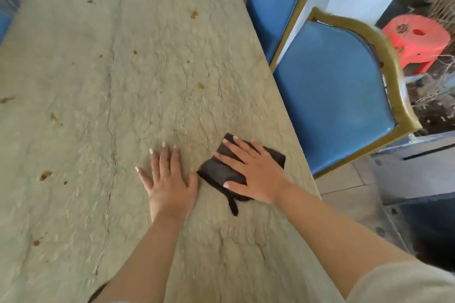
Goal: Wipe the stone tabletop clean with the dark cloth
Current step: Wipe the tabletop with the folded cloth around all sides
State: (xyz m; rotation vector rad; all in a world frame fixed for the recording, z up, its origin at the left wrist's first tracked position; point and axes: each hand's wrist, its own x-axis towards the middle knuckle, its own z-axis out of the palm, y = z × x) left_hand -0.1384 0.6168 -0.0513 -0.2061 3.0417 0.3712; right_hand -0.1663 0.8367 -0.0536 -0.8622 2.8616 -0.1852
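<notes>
On the left part of the stone tabletop (86, 106) there are small brown crumbs and spots (46, 174), and more sit farther away near the middle. The left hand (167, 179) lies flat on the bare stone with its fingers spread wide, holding nothing. Just to its right is the dark cloth (221, 172), folded up, close to the table's near right edge. The right hand (256, 170) presses down on the cloth with straight fingers, not curled around it. It looks like the wiping is just getting going, since most of the table is still dirty. Next, the cloth should be pushed left and far, over the spots. Two blue chairs (332, 96) stand to the right of the table.
</notes>
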